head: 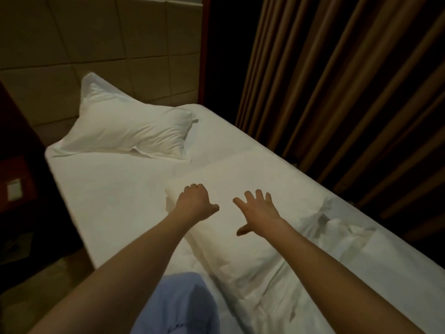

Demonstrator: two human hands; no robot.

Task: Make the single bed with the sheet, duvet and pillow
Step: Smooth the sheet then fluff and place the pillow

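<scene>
A single bed runs from bottom right to the padded headboard, its mattress covered by a smooth white sheet (115, 196). A white pillow (130, 131) lies askew at the head end, one corner propped against the headboard. A folded white duvet (252, 174) lies across the middle and right of the bed, rumpled toward the lower right. My left hand (195, 203) curls over the duvet's folded left edge, fingers closed on the fabric. My right hand (258, 213) hovers flat above the duvet, fingers spread, holding nothing.
A beige padded headboard (101, 44) backs the bed. Brown pleated curtains (349, 92) hang close along the bed's right side. A dark wooden nightstand (16, 179) stands at the left. A light blue garment on my body (175, 307) shows at the bottom.
</scene>
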